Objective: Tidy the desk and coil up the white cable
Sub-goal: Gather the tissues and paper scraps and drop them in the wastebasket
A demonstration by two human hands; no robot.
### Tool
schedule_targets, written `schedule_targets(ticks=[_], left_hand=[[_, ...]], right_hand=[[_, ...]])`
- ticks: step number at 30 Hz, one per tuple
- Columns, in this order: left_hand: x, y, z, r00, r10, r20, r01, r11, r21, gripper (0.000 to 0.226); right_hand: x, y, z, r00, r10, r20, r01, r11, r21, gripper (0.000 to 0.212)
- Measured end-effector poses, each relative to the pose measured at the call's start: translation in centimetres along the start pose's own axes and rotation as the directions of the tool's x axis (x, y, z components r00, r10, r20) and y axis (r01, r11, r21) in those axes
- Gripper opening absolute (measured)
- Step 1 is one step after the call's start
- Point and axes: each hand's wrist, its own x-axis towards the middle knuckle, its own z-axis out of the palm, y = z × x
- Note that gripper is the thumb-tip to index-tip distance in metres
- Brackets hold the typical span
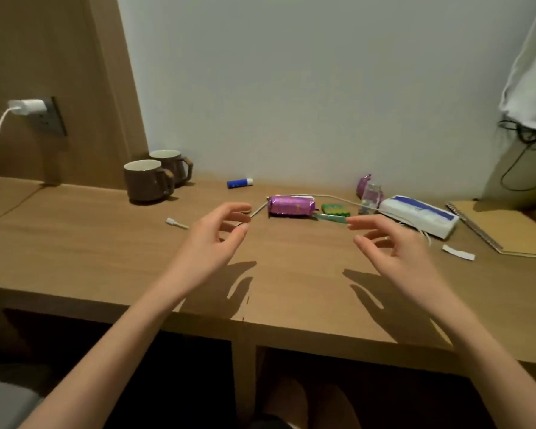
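Head view: both hands hover over the wooden desk [291, 283], their shadows falling on the bare wood beneath. Left hand [214, 233] has its fingers loosely curled and parted, with nothing held. Right hand [396, 243] is the same, fingers spread and relaxed.

White cable [258, 211] lies slack across the desk, uncoiled. Its plug end [171, 222] rests on the wood to the left of the left hand. From there the run passes behind the left fingertips, goes under or behind the purple packet [291, 205] and arcs right past the small clear bottle [370, 196]. It then crosses the blue-and-white tissue pack [418, 216] and drops off the pack's near edge. Cannot tell whether the left fingertips touch the cable; no pinch is visible.

Handling, as judged:
- Thin, light and limp, so it will not hold a loop unless pinched.
- It will likely drag light clutter with it. The purple packet and the green packet [334, 209] sit on or against its run, and the bottle looks easy to tip.
- Best hold is probably the plug end, which is free, stiff and on bare wood. Pinch it in one hand and feed loops with the other.
- Lifting the cable clear of the packet and tissue pack looks safer than pulling it sideways.

Also present are two brown mugs [146, 181] at the back left and a blue glue stick [240, 183]. A spiral notebook [502, 227] lies at the right. A separate charger [28, 106] sits in the wall socket.
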Motion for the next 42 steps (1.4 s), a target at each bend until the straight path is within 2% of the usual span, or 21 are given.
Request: schedule_targets(ticks=[5, 8, 11, 14, 19, 23, 30, 34, 37, 42], left_hand=[[5.6, -1.9, 3.9, 0.999, 0.021, 0.028, -0.023, 0.998, 0.064, 0.044], [8.1, -2.7, 6.3, 0.999, 0.016, 0.043, -0.02, 0.994, 0.104, 0.044], [10.4, -3.6, 8.5, 0.996, 0.075, 0.047, -0.083, 0.975, 0.207, 0.046], [12.3, -4.8, 10.2, 0.994, 0.05, 0.096, -0.075, 0.957, 0.279, 0.052], [14.0, -6.6, 12.0, 0.99, 0.046, 0.134, -0.095, 0.917, 0.387, 0.055], [14.1, -7.2, 12.3, 0.994, 0.083, 0.065, -0.1, 0.94, 0.326, 0.047], [16.0, -7.3, 11.2, 0.997, 0.068, -0.026, -0.062, 0.984, 0.168, 0.028], [18.5, -8.0, 10.1, 0.998, -0.021, -0.063, 0.028, 0.994, 0.109, 0.028], [20.4, -8.7, 9.5, 0.995, -0.102, -0.02, 0.104, 0.987, 0.125, 0.031], [22.6, -9.5, 9.8, 0.957, -0.243, 0.159, 0.211, 0.958, 0.193, 0.035]], right_hand=[[1.8, 5.6, -0.6, 0.982, 0.153, -0.108, -0.174, 0.96, -0.219, 0.032], [3.1, 8.0, -0.6, 0.972, 0.216, -0.09, -0.234, 0.911, -0.339, 0.034], [4.1, 9.3, -0.5, 0.954, 0.291, -0.071, -0.289, 0.837, -0.465, 0.039], [4.9, 9.6, -0.2, 0.952, 0.295, -0.076, -0.289, 0.796, -0.531, 0.04], [5.2, 10.7, 0.3, 0.96, 0.272, -0.058, -0.269, 0.85, -0.452, 0.031], [5.0, 11.4, 0.4, 0.977, 0.21, -0.034, -0.206, 0.891, -0.404, 0.023], [5.2, 11.4, 0.5, 0.979, 0.203, -0.026, -0.197, 0.905, -0.378, 0.025], [5.3, 11.5, 0.4, 0.977, 0.208, -0.04, -0.209, 0.913, -0.35, 0.029], [5.3, 11.6, 0.4, 0.974, 0.223, -0.041, -0.224, 0.918, -0.327, 0.033], [5.4, 11.6, 0.4, 0.976, 0.218, -0.017, -0.212, 0.925, -0.316, 0.036]])
